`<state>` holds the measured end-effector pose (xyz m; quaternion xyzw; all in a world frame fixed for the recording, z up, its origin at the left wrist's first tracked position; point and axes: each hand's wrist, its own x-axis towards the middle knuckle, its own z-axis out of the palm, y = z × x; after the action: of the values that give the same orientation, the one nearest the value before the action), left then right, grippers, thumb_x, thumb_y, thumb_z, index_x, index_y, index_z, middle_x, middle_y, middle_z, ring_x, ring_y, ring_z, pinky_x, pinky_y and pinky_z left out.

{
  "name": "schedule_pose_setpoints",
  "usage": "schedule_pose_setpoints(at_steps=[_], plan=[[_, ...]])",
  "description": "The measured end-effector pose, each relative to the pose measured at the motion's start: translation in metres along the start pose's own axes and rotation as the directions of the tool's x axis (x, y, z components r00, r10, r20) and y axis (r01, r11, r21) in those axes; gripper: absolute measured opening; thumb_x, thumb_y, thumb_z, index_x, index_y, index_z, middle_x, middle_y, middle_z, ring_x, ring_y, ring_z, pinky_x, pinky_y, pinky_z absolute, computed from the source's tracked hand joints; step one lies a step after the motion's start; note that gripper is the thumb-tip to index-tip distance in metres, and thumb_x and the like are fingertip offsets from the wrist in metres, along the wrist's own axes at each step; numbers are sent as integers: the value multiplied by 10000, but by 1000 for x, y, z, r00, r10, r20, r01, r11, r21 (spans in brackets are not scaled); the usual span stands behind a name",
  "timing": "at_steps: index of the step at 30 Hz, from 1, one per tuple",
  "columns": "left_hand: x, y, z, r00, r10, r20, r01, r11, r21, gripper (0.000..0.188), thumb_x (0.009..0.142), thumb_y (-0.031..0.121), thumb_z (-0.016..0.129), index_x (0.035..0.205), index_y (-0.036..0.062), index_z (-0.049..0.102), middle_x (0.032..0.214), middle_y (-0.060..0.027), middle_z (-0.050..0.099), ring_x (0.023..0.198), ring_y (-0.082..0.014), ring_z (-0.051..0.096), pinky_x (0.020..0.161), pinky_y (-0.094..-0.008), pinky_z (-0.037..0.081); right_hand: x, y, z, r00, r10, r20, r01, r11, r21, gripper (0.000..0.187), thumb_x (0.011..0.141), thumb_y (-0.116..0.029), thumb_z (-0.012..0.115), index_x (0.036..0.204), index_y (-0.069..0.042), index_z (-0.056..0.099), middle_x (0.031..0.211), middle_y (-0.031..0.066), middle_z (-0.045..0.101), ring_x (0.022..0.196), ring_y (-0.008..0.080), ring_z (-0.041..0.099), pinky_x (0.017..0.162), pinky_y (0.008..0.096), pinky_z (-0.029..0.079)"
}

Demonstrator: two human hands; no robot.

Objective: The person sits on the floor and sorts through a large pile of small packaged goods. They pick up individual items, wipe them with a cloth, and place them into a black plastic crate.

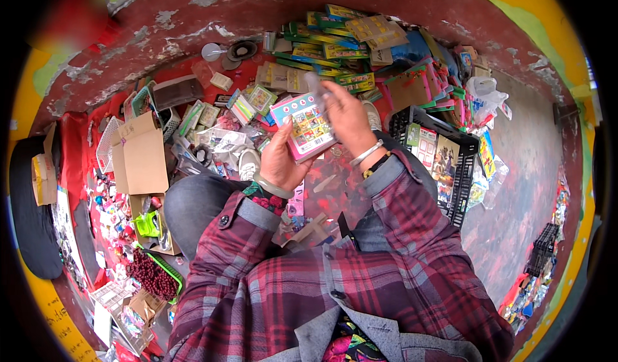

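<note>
My left hand [282, 159] grips a small picture booklet [308, 125] by its left and lower edges. Its upper face shows a pale blue band above a grid of little coloured pictures, and a pink edge shows below. At the booklet's right edge, my right hand [351, 118] is closed round a soft-looking grey thing [314, 86], smeared by motion. Part of that thing lies against the booklet and part is hidden by my fingers, so its kind is unclear.
Beyond my hands lie piles of colourful flat boxes [341, 49]. A black plastic crate [465, 162] holding printed sheets stands at my right knee. An open cardboard box [138, 159], a green tray of dark red beads [154, 275] and small loose goods spread across the left.
</note>
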<state>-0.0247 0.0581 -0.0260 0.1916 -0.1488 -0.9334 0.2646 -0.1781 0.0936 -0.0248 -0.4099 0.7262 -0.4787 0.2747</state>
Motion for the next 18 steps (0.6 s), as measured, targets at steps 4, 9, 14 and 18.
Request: schedule_pose_setpoints(at_steps=[4,9,14,18], plan=[[1,10,13,997,75,-20,-77,989,-123,432,942,277,447,1290,28,391,1284,-143,485,1151,-315,512,974,-492,405,15,22,-18,951,303,69,-217,489,845,261,947,-121,445,1141,13,558,1080,93,619,933,170,612,820,279,480],[4,6,14,984,171,-58,-171,985,15,436,929,194,498,1310,32,364,1241,-121,508,1093,-269,549,905,-422,471,-1,0,-8,956,198,216,-261,240,935,334,951,-207,480,1219,-9,502,1146,81,579,1023,158,573,884,288,465],[16,-4,-6,817,546,-186,-307,685,660,501,931,245,531,1343,36,339,1095,-61,543,866,-160,572,788,-336,493,-17,-19,8,969,7,248,-229,414,881,406,963,-262,457,1298,-33,434,1191,52,546,1044,124,541,905,259,435],[14,-3,3,961,225,-160,-199,966,163,466,951,425,410,1252,70,440,1099,-73,548,961,-191,560,845,-343,473,-29,-14,23,967,-172,188,53,857,513,411,956,-255,471,1314,-55,439,1246,96,513,1121,176,504,933,270,401]])
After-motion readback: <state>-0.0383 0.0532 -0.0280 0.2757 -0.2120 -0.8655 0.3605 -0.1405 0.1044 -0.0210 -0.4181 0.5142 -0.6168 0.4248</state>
